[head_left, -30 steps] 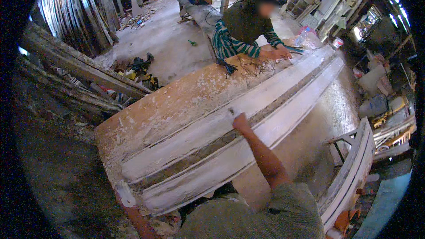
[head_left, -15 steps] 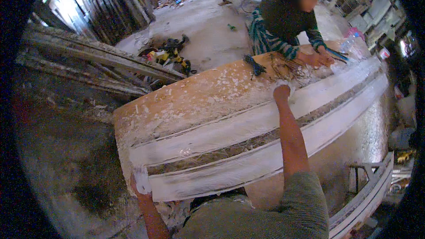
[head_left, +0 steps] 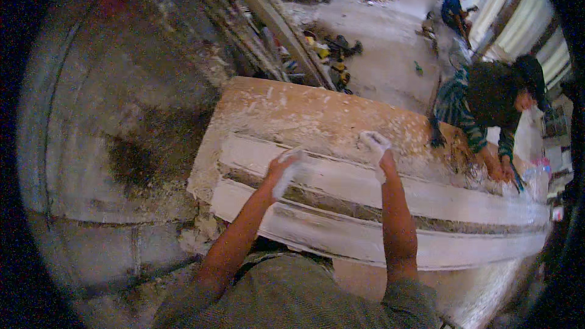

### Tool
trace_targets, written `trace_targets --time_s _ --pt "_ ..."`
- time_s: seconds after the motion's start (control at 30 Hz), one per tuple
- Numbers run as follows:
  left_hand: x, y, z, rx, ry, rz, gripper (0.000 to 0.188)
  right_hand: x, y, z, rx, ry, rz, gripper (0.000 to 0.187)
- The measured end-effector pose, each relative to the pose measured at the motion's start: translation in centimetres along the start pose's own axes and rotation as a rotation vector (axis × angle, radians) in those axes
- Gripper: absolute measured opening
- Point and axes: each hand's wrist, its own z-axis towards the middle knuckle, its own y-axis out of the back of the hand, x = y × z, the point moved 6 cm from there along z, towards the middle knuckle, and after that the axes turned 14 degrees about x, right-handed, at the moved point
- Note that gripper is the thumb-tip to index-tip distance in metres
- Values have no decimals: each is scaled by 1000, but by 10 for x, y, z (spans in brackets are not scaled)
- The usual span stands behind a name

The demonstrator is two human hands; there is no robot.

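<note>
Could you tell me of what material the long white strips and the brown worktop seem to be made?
The long white strips: probably plaster, matt and chalky, judging by their pale faces and the white flakes nearby. The brown worktop: perhaps wooden board, dull; its orange-brown surface suggests this, but no clear grain shows.

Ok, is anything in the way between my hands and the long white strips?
Nothing visible: your left hand appears over the white strips, your right hand just beyond them; the other person's hands are farther right.

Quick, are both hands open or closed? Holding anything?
Left hand: too blurred to tell.
Right hand: loosely open; can't tell if it holds anything.
</note>
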Motion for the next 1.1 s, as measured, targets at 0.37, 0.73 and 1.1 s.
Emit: trace_targets --time_s 0.37,0.73,1.1 --pt "-24 128 4 -251 179 84 55 67 -257 26 251 22 185 20" --pt "-33 320 -49 -299 87 -435 35 33 -440 60 -2 195 -399 19" --pt "-36 376 -56 -422 413 -52 80 -17 -473 61 24 -285 363 22"
